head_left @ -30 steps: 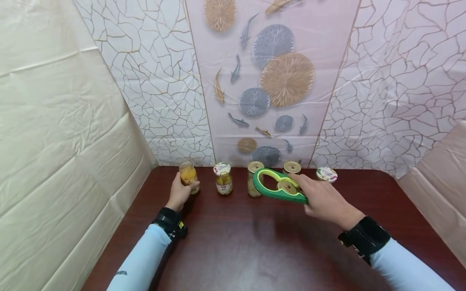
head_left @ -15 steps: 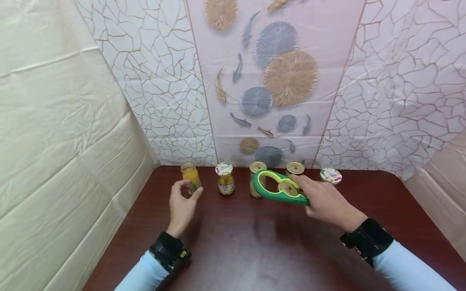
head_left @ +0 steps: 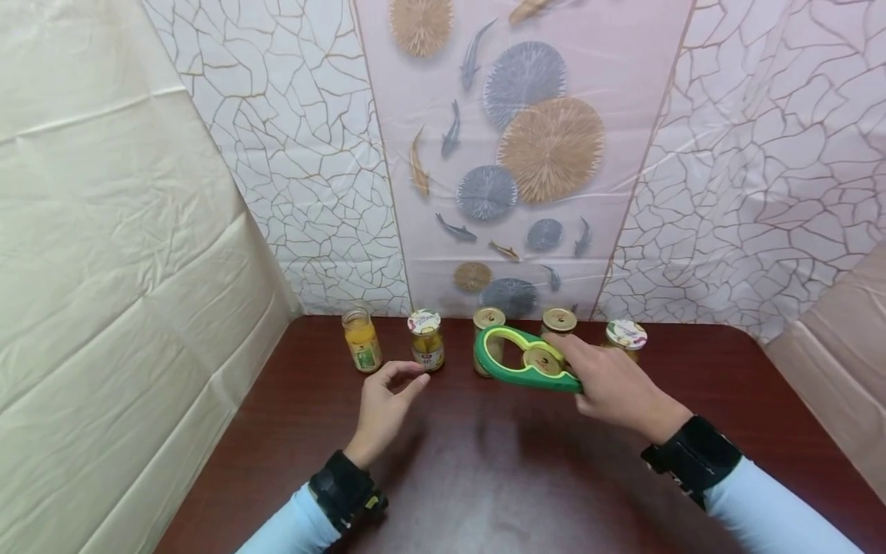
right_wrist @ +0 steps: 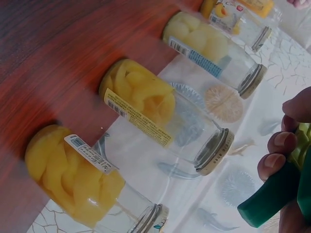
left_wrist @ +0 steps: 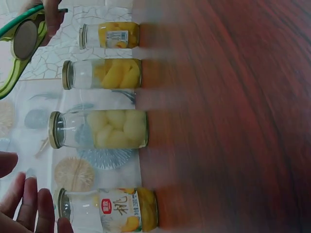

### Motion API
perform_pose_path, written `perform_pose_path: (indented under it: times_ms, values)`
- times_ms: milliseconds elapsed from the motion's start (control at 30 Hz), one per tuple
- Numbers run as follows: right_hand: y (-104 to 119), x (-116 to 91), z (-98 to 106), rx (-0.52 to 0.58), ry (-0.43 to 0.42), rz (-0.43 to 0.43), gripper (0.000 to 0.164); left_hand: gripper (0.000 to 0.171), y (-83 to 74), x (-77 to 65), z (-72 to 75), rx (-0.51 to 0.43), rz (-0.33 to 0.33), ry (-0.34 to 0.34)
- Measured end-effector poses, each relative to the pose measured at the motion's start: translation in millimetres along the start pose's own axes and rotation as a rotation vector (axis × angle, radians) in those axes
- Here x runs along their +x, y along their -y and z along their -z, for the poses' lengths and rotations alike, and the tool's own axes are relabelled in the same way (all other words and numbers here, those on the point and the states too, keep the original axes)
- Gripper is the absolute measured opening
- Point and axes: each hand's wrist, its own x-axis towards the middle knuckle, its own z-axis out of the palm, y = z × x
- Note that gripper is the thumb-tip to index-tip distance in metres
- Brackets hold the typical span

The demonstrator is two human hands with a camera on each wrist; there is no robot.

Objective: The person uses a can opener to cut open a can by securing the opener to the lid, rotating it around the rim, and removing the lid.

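My left hand (head_left: pixel 384 404) is held in front of the second jar from the left, a fruit jar (head_left: pixel 427 346) with a patterned white lid, its fingers loosely bent and nothing in them. Left of that jar stands an orange-yellow fruit jar (head_left: pixel 362 345) with no lid. My right hand (head_left: pixel 616 388) grips a green jar opener (head_left: pixel 508 375) above the table. Within the opener's smaller loop sits a gold lid (left_wrist: pixel 25 40). Behind the opener are a jar of pale fruit (left_wrist: pixel 119 128) and a jar of yellow fruit slices (right_wrist: pixel 138 92), both gold-lidded.
At the right end of the row stands another fruit jar (right_wrist: pixel 73 179) with a patterned lid (head_left: pixel 626 333). All the jars stand upright along the back of the dark red table (head_left: pixel 443 477). Patterned cloth (head_left: pixel 332 154) hangs behind them, and plain cloth (head_left: pixel 124 308) hangs at the left.
My left hand has let go of the lidless jar and moved right, to in front of the second jar. The right hand keeps holding the jar opener in nearly the same place.
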Motion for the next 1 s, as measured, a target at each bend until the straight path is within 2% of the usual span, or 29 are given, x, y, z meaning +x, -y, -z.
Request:
perform_pose_path:
  times_ms: [133,233,300,400,467,533,600,667,767,1000]
  values:
    - [1,1,0,0.012,-0.008,0.021,0.084,0.015,0.5,1.4,-0.6,-0.032,0.020,0.095]
    - [1,3,-2,0.024,-0.011,0.039,0.084,0.017,-4.1,3.3,-2.2,-0.066,0.032,0.216]
    - [3,5,-3,0.030,-0.008,0.050,0.084,0.021,-9.3,4.1,-5.4,-0.124,0.044,0.325]
    - [6,8,-4,0.039,-0.001,0.057,0.085,0.029,-19.0,4.0,-17.1,-0.282,0.109,0.495]
    - [9,10,-5,0.042,-0.001,0.063,0.086,0.035,-26.7,3.3,-28.2,-0.422,0.186,0.597]
    - [13,13,-7,0.039,-0.003,0.074,0.085,0.042,-34.4,3.5,-41.0,-0.565,0.263,0.677]
    - [16,16,-8,0.029,-0.010,0.098,0.084,0.052,-41.7,4.1,-52.3,-0.693,0.304,0.747]
    - [20,20,-9,0.020,-0.014,0.127,0.083,0.062,-47.9,4.6,-60.7,-0.797,0.326,0.788]
    - [24,23,-12,0.019,-0.021,0.154,0.081,0.072,-52.8,4.2,-68.0,-0.900,0.331,0.822]
    - [28,21,-12,0.024,-0.030,0.138,0.081,0.078,-53.0,-0.8,-78.8,-1.048,0.422,0.833]
